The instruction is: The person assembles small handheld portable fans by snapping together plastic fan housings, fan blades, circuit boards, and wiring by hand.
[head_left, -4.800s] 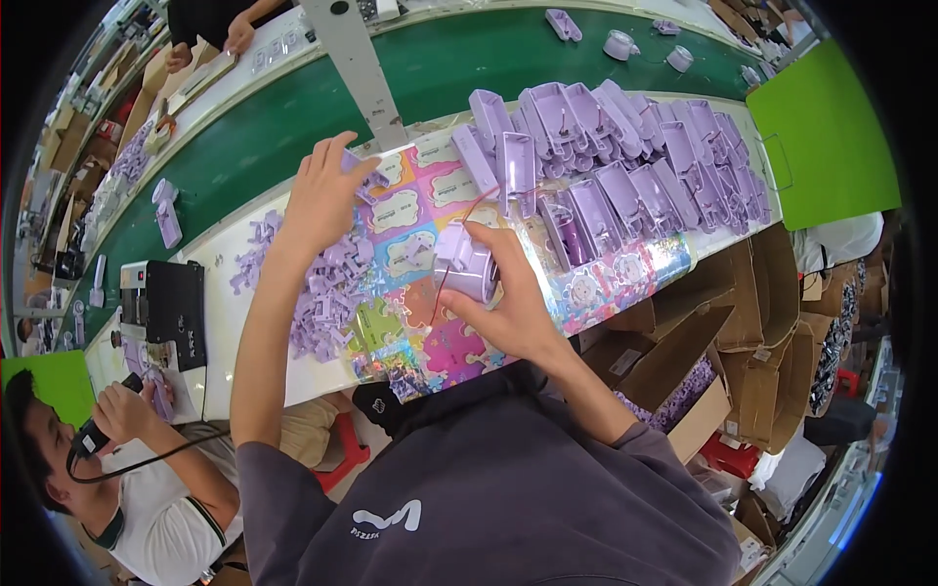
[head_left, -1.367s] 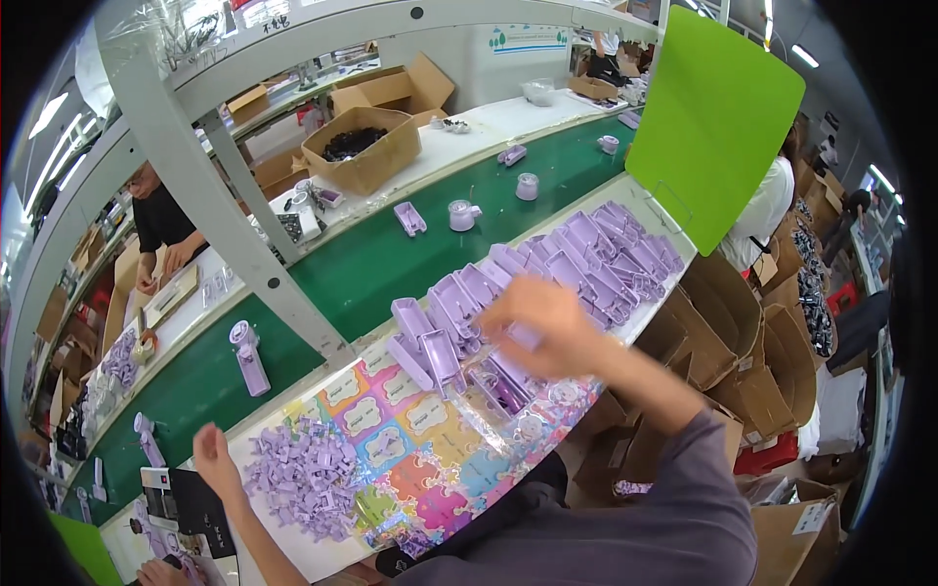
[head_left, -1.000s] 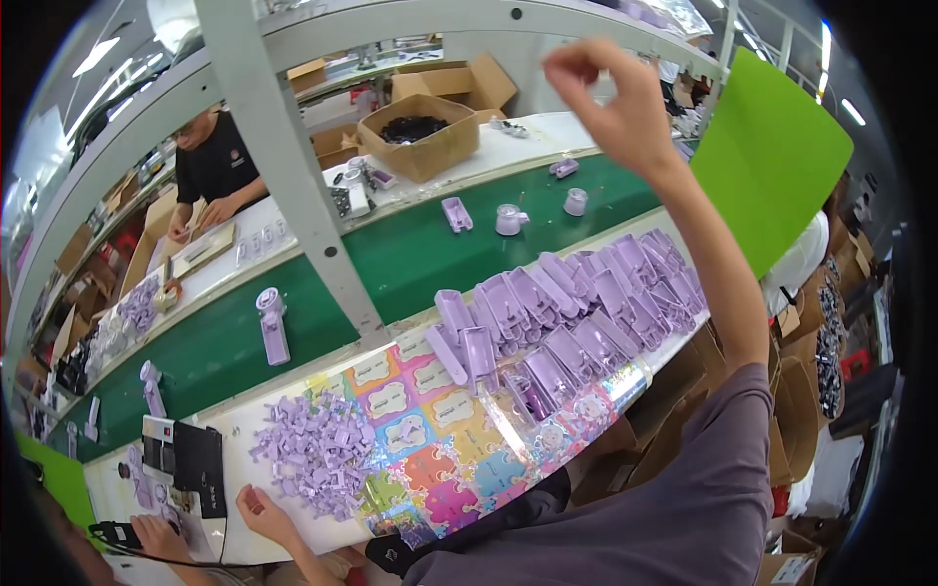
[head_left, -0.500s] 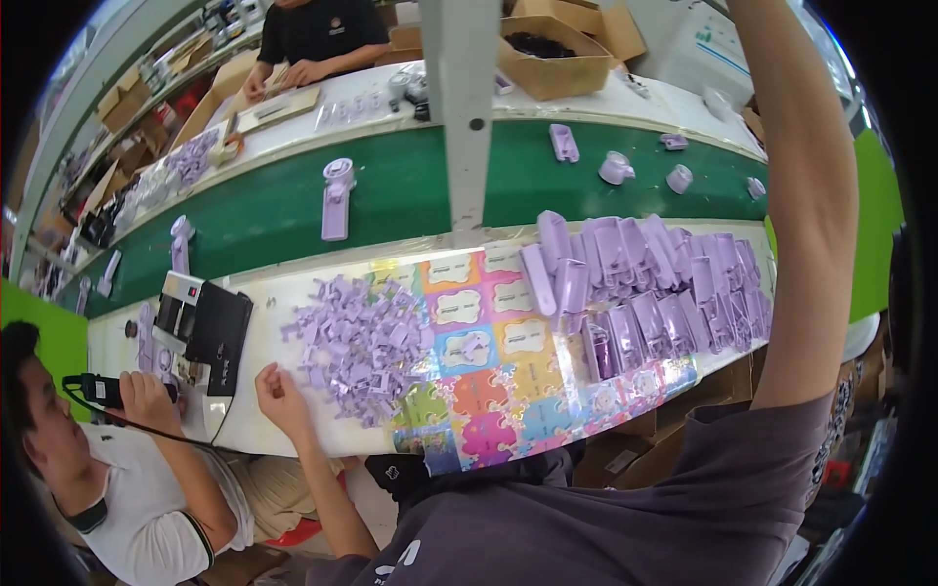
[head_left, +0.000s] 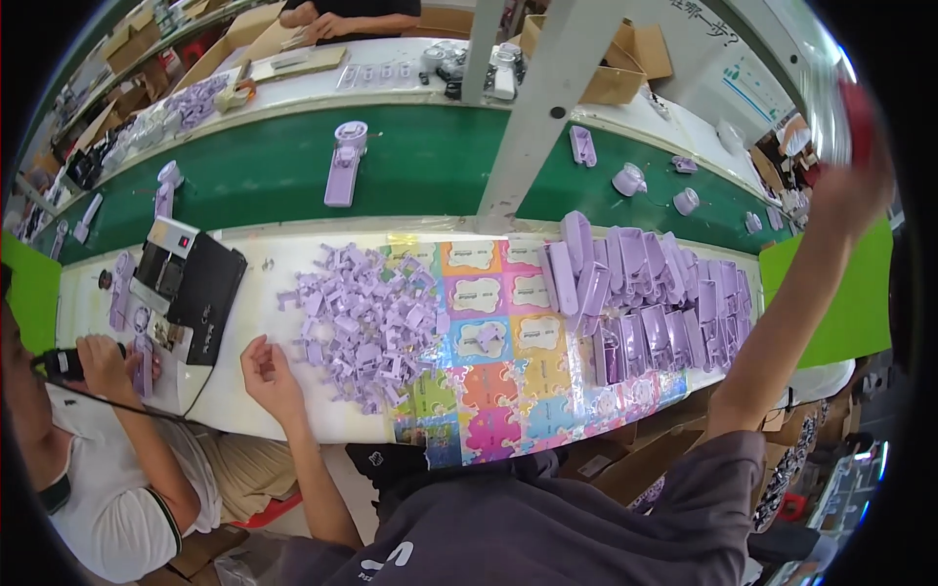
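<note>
I've got the L hand [head_left: 272, 379] just left of the heap of small, angular lilac plastic pcs [head_left: 366, 327], fingers half-curled, loosely apart. R hand [head_left: 852, 200] is up at far right, at a smeared red obj [head_left: 860, 127]; can't tell from my end if it's pinching it. Smooth trough-shaped lilac housings [head_left: 657, 337] stand packed left of that forearm, over a shiny multicolour sheet [head_left: 489, 376], partly hidden.

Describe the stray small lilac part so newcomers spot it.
On the white bench lies a multicoloured sheet. Between the pile of small parts and the larger lilac housings is the stray part, set apart by lying alone on a blue square.
</note>
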Tool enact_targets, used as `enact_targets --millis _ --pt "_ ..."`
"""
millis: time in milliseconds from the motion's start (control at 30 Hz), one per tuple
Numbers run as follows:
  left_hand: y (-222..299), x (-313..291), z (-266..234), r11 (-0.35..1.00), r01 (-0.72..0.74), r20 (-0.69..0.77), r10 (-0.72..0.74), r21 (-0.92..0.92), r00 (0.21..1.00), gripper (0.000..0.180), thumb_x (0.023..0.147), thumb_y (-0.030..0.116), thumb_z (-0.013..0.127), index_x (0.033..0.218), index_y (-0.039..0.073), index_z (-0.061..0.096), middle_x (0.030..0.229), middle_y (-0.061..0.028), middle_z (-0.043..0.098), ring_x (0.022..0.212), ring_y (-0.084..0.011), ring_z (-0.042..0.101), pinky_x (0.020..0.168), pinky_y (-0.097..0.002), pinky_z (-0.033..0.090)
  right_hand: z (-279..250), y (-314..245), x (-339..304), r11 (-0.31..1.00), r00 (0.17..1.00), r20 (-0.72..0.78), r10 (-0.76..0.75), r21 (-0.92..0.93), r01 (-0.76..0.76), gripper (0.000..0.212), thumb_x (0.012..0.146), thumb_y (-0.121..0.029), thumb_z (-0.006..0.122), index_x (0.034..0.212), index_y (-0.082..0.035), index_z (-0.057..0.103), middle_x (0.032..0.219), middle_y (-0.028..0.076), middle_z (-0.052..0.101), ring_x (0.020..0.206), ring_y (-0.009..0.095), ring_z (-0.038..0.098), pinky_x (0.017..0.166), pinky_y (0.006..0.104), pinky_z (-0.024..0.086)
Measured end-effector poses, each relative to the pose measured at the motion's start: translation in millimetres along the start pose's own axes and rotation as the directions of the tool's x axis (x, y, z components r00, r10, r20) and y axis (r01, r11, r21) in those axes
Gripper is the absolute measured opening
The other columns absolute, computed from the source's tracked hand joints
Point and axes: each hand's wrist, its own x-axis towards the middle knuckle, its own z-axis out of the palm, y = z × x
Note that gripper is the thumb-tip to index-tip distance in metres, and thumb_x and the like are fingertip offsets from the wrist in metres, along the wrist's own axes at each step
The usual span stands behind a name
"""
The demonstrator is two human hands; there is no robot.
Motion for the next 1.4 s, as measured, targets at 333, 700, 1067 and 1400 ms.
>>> enact_targets --millis 333,700,1067,1400 --pt "126 -82 15 0.894 -0.260 0.453 0.414 -0.364 0.789 0.056 0.075 0.030 0.084 0.115 -0.003 0.062 0.115 -0.0194 0.062 0.105 -0.0338 0.059 0.095 -0.0440 0.046 -40 -184 -347 0.595 0.353 0.753 0.555 -0.063 -0.801 0.075 0.064 -0.026 0.095 0.123 0.002 0.059 0.114 0.014 0.065 0.107 0.025 0.065 0.089 0.0401 0.055" --pt "147 -106 -15 0.965 -0.054 0.774 0.238 -0.256 0.586 0.054 0.057 0.020 0.091 0.105 0.007 0.069 0.096 -0.0066 0.070 0.087 -0.0279 0.060 0.084 -0.0409 0.047 -13 -198 -293 0.673 0.273 0.962 0.025 0.186 -0.716 0.075 0.074 -0.062 0.082 0.115 -0.002 0.066 0.102 0.014 0.069 0.093 0.031 0.068 0.077 0.0391 0.054" --pt "176 -108 -11 0.826 -0.563 0.749 0.394 -0.035 0.532 0.052 0.059 0.028 0.081 0.105 0.006 0.069 0.085 -0.0064 0.064 0.081 -0.0261 0.058 0.080 -0.0401 0.041 23 -232 -265 0.950 0.426 0.852 -0.304 0.306 0.065 0.044 0.081 -0.045 0.074 0.066 -0.008 0.057 0.059 0.004 0.047 0.050 0.023 0.048 0.047 0.0355 0.036" --pt "181 -69 4 0.815 0.113 0.801 0.579 -0.568 -0.151 0.057 0.058 0.034 0.082 0.103 0.003 0.066 0.082 -0.0099 0.058 0.075 -0.0293 0.054 0.073 -0.0387 0.041 -6 -238 -217 0.630 0.350 0.532 -0.771 0.717 0.299 0.031 0.083 -0.039 0.065 0.075 -0.011 0.051 0.075 0.000 0.046 0.069 0.014 0.051 0.058 0.0270 0.035"
